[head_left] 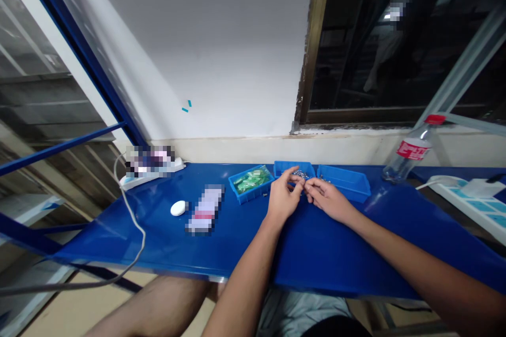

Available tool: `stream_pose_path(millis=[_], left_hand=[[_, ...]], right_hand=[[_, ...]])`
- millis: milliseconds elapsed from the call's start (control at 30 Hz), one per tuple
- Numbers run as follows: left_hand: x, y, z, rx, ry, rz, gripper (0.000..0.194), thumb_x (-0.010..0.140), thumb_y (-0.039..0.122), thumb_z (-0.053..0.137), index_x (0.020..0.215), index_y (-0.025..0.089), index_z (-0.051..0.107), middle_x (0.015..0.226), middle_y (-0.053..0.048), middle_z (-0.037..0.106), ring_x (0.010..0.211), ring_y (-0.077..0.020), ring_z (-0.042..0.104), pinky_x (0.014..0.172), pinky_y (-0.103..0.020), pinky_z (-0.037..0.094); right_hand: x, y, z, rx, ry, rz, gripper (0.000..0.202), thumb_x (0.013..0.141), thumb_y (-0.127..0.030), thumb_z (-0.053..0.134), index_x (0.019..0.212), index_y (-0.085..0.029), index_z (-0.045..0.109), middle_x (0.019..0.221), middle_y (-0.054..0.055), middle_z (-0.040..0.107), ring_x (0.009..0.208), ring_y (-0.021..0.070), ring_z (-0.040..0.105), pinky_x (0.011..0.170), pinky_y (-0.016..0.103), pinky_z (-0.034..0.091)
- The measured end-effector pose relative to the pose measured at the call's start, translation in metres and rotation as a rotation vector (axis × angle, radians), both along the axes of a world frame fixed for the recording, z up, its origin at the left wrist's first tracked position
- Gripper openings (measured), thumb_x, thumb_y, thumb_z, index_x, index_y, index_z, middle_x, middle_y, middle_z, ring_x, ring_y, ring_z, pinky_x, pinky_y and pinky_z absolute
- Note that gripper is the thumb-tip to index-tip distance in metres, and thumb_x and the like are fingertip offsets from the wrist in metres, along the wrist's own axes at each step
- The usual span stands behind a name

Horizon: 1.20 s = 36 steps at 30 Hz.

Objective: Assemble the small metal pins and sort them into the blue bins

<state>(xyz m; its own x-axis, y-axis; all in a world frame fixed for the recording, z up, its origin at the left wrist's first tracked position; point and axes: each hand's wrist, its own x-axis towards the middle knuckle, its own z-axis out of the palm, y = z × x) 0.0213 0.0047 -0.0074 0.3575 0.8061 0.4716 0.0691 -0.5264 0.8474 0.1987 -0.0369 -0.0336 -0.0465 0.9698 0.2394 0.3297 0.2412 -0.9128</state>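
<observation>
My left hand point(284, 197) and my right hand point(327, 199) meet over the blue table point(245, 242), fingertips close together in a pinch. Whatever lies between the fingers is too small and too hidden to make out. Just behind them stands a blue bin point(282, 167) with small shiny metal parts point(301, 174), partly covered by my left hand. To the left, a tilted blue bin point(247, 198) holds green pieces point(251, 179) that look wrapped in clear plastic. A third blue bin point(356, 189) sits behind my right hand. One tiny metal part point(265, 195) lies beside the left bin.
At the left are a round white object point(177, 208), a blurred-out flat rectangle point(206, 209), and a white power strip point(152, 174) whose cable point(136, 226) crosses the table edge. On the right stand a red-capped plastic bottle point(411, 150) and another power strip point(474, 205). A wall point(237, 63) rises behind.
</observation>
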Motion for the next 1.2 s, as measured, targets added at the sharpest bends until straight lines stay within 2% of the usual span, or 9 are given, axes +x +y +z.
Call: stream_pose_path(millis=[133,333,500,600,700,867,1033,1200], left_hand=[[0.002,0.0,0.0,-0.009,-0.009,0.003,0.043,0.094,0.021,0.066,0.137,0.022,0.063,0.106,-0.004,0.079,0.09,-0.0174,0.076,0.08,-0.028,0.061],[0.001,0.0,0.0,0.0,0.015,0.029,0.038,0.096,0.021,0.064,0.134,0.021,0.063,0.107,-0.005,0.079,0.089,-0.0181,0.076,0.084,-0.03,0.061],[-0.002,-0.001,-0.006,0.209,0.279,0.102,0.028,0.1,0.021,0.057,0.125,0.021,0.068,0.118,-0.01,0.076,0.109,-0.0251,0.071,0.1,-0.04,0.055],[-0.005,-0.001,-0.01,0.346,0.53,0.098,0.022,0.097,0.022,0.06,0.114,0.02,0.073,0.116,-0.012,0.074,0.109,-0.0284,0.067,0.101,-0.043,0.053],[-0.006,-0.002,-0.013,0.419,0.697,0.075,0.018,0.094,0.023,0.064,0.108,0.019,0.075,0.112,-0.013,0.074,0.107,-0.0305,0.065,0.101,-0.045,0.051],[-0.005,0.0,-0.014,0.458,0.807,0.051,0.023,0.096,0.018,0.057,0.107,0.018,0.077,0.11,-0.014,0.074,0.103,-0.0302,0.066,0.098,-0.046,0.052],[-0.007,0.001,-0.01,0.454,0.89,0.022,0.034,0.095,0.008,0.051,0.115,0.022,0.075,0.11,-0.009,0.075,0.103,-0.0257,0.067,0.094,-0.037,0.055],[-0.008,0.0,-0.006,0.439,0.918,0.026,0.036,0.095,0.006,0.05,0.118,0.021,0.072,0.112,-0.009,0.074,0.104,-0.0242,0.068,0.096,-0.036,0.054]], right_hand=[[0.0,0.001,0.0,-0.039,0.045,0.007,0.042,0.095,-0.063,0.061,0.099,-0.021,0.065,0.069,-0.001,0.062,0.051,0.0116,0.05,0.046,0.024,0.038],[-0.002,0.0,0.007,-0.088,0.094,-0.016,0.042,0.094,-0.064,0.06,0.094,-0.022,0.064,0.066,-0.003,0.063,0.043,0.0101,0.048,0.043,0.025,0.04],[-0.004,0.0,0.012,-0.051,0.195,-0.074,0.043,0.091,-0.064,0.064,0.096,-0.021,0.063,0.072,-0.001,0.064,0.049,0.0109,0.052,0.041,0.023,0.037],[-0.002,0.0,0.014,-0.014,0.253,-0.105,0.043,0.091,-0.064,0.065,0.098,-0.022,0.062,0.076,-0.001,0.062,0.052,0.011,0.055,0.042,0.022,0.036],[-0.001,0.0,0.015,0.033,0.258,-0.144,0.041,0.094,-0.062,0.063,0.1,-0.022,0.062,0.077,-0.001,0.062,0.051,0.0098,0.054,0.042,0.022,0.035],[-0.002,0.004,0.011,0.059,0.225,-0.141,0.042,0.095,-0.062,0.062,0.101,-0.02,0.063,0.08,0.001,0.066,0.05,0.0107,0.057,0.043,0.024,0.036],[-0.003,0.01,0.005,-0.034,0.166,-0.183,0.049,0.095,-0.066,0.06,0.092,-0.018,0.065,0.065,-0.001,0.065,0.038,0.0092,0.051,0.041,0.024,0.036],[-0.003,0.005,0.006,-0.014,0.086,-0.167,0.049,0.095,-0.067,0.06,0.087,-0.02,0.066,0.064,-0.001,0.065,0.04,0.0109,0.054,0.044,0.026,0.043]])
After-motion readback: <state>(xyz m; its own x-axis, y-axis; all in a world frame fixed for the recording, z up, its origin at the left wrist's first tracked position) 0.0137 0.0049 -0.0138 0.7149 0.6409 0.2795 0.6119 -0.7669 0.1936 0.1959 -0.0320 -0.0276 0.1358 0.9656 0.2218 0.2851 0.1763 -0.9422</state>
